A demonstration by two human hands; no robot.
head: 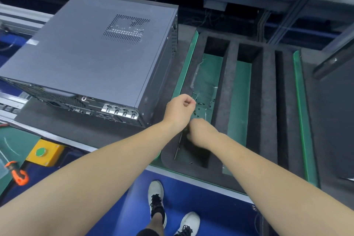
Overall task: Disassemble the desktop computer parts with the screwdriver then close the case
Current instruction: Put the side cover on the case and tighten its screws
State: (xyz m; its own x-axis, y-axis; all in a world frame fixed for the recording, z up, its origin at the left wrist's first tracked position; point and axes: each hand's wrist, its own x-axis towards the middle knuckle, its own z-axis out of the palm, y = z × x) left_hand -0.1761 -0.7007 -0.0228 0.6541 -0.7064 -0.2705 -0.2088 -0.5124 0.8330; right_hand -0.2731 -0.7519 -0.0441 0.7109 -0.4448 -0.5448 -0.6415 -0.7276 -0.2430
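— Grey case [92, 53]: position?
— Closed, lying on its side, left of the foam tray [268, 101].
— Left hand [179, 109]?
— Over the tray's left slot; fingers curled, possibly pinching a small screw.
— Right hand [201, 133]?
— Lower in that slot, curled around the screwdriver [177, 146]. Loose screws [203, 104] lie beyond.
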